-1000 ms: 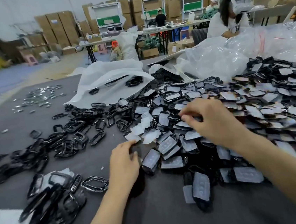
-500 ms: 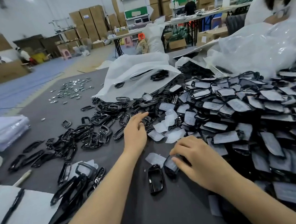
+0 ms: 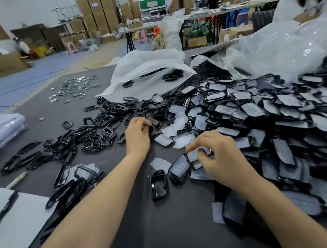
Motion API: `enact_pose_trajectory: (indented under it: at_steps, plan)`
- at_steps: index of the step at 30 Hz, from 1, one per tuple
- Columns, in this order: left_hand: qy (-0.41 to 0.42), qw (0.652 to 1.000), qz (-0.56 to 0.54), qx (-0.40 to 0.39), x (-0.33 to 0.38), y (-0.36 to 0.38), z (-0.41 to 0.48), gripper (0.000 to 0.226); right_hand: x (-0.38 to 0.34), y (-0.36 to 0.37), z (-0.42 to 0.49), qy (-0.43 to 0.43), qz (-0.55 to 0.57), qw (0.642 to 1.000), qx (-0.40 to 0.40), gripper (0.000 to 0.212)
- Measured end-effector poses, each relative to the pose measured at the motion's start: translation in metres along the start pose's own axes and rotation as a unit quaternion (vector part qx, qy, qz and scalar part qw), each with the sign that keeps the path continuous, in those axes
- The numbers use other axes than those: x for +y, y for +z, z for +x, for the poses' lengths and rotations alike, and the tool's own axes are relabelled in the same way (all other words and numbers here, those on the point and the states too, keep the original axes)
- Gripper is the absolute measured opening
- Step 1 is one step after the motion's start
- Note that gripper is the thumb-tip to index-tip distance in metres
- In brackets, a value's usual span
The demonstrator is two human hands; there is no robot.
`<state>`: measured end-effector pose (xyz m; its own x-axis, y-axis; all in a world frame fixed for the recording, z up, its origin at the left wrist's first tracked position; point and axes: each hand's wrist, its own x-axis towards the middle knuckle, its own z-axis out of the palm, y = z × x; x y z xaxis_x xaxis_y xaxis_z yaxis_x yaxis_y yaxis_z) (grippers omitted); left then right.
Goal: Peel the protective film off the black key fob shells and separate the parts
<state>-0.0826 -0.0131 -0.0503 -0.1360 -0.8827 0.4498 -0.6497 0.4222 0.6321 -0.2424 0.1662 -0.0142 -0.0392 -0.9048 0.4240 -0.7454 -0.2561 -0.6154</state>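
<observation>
Head: white bag (image 3: pixel 148 64) with black parts (image 3: pixel 171 76)

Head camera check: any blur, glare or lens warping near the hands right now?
Head view: left hand, right hand and the shell near them are fairly sharp; the frame's edges smear and bend; glare streaks the clear bag; light even, shadows soft.

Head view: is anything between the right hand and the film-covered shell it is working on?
Nothing visible does. The right hand pinches the film-covered shell with its fingertips, at the near edge of the pile. The left hand is apart, farther back, curled on a dark part among the loose black frames.
</observation>
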Motion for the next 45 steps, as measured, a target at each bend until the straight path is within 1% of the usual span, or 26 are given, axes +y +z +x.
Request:
enact_pose_trajectory:
  at_steps: [2, 5, 7, 8, 10, 11, 14, 17, 19, 21, 23, 25, 27, 29, 30, 32, 34, 35, 37, 39, 42, 44, 45]
  plan:
    - [0.002, 0.999, 0.005, 0.05, 0.004, -0.004, -0.007, 0.018, 0.002, -0.008, 0.001, 0.011, 0.016, 1.0, 0.022, 0.024]
    - [0.051, 0.989, 0.03, 0.133, 0.011, -0.013, -0.024, 0.013, 0.007, -0.015, 0.003, 0.03, 0.013, 0.998, 0.045, 0.024]
    - [0.029, 0.979, -0.025, 0.198, 0.017, -0.021, -0.042, 0.007, 0.011, -0.016, 0.005, 0.04, -0.013, 0.998, 0.041, 0.021]
    - [0.0, 0.973, -0.075, 0.217, 0.02, -0.024, -0.052, 0.01, 0.013, -0.016, 0.005, 0.041, -0.025, 0.998, 0.04, 0.019]
    - [-0.051, 0.957, -0.189, 0.212, 0.029, -0.028, -0.068, 0.021, 0.014, -0.016, 0.006, 0.039, -0.04, 0.998, 0.04, 0.017]
    - [-0.06, 0.951, -0.231, 0.198, 0.035, -0.028, -0.073, 0.023, 0.015, -0.016, 0.006, 0.037, -0.046, 0.997, 0.04, 0.016]
    - [-0.059, 0.94, -0.304, 0.142, 0.049, -0.029, -0.079, 0.023, 0.014, -0.015, 0.005, 0.038, -0.059, 0.997, 0.045, 0.015]
    - [-0.068, 0.927, -0.36, 0.073, 0.051, -0.028, -0.077, 0.021, 0.014, -0.015, 0.006, 0.039, -0.058, 0.995, 0.074, 0.016]
    - [-0.074, 0.929, -0.357, 0.058, 0.044, -0.029, -0.073, 0.037, 0.014, -0.015, 0.006, 0.038, -0.049, 0.993, 0.103, 0.017]
    - [-0.07, 0.937, -0.331, 0.081, 0.034, -0.034, -0.066, 0.045, 0.014, -0.014, 0.005, 0.035, -0.044, 0.991, 0.125, 0.018]
    - [-0.057, 0.957, -0.254, 0.126, 0.02, -0.042, -0.056, 0.042, 0.014, -0.013, 0.005, 0.034, -0.039, 0.99, 0.133, 0.019]
    - [-0.054, 0.977, -0.137, 0.154, 0.007, -0.052, -0.046, 0.036, 0.014, -0.011, 0.004, 0.039, -0.034, 0.99, 0.133, 0.021]
    - [-0.067, 0.981, -0.067, 0.167, -0.007, -0.06, -0.04, 0.034, 0.014, -0.009, 0.004, 0.039, -0.035, 0.991, 0.127, 0.022]
    - [-0.112, 0.978, -0.051, 0.171, -0.02, -0.064, -0.035, 0.034, 0.013, -0.008, 0.004, 0.035, -0.034, 0.992, 0.118, 0.022]
    - [-0.14, 0.974, -0.066, 0.168, -0.024, -0.065, -0.032, 0.032, 0.012, -0.009, 0.005, 0.037, -0.028, 0.993, 0.113, 0.022]
    - [-0.178, 0.962, -0.149, 0.141, -0.025, -0.061, -0.029, 0.024, 0.01, -0.015, 0.006, 0.053, 0.005, 0.994, 0.1, 0.023]
    - [-0.181, 0.944, -0.25, 0.115, -0.013, -0.057, -0.032, 0.017, 0.007, -0.023, 0.005, 0.072, 0.043, 0.993, 0.083, 0.024]
    - [-0.171, 0.939, -0.279, 0.106, -0.006, -0.055, -0.035, 0.016, 0.005, -0.028, 0.003, 0.077, 0.044, 0.994, 0.063, 0.023]
    - [-0.137, 0.94, -0.297, 0.091, 0.011, -0.051, -0.041, 0.023, -0.001, -0.04, -0.006, 0.076, 0.018, 0.997, -0.004, 0.017]
    - [-0.105, 0.937, -0.324, 0.079, 0.028, -0.047, -0.051, 0.029, -0.009, -0.048, -0.019, 0.061, -0.046, 0.993, -0.087, 0.012]
    - [-0.051, 0.932, -0.358, 0.035, 0.057, -0.036, -0.076, 0.031, -0.019, -0.051, -0.032, 0.039, -0.168, 0.962, -0.209, 0.019]
    - [-0.002, 0.938, -0.346, 0.004, 0.068, -0.029, -0.091, 0.028, -0.024, -0.045, -0.036, 0.029, -0.229, 0.932, -0.278, 0.026]
    - [0.015, 0.941, -0.338, -0.01, 0.072, -0.027, -0.097, 0.027, -0.026, -0.044, -0.036, 0.03, -0.244, 0.922, -0.299, 0.028]
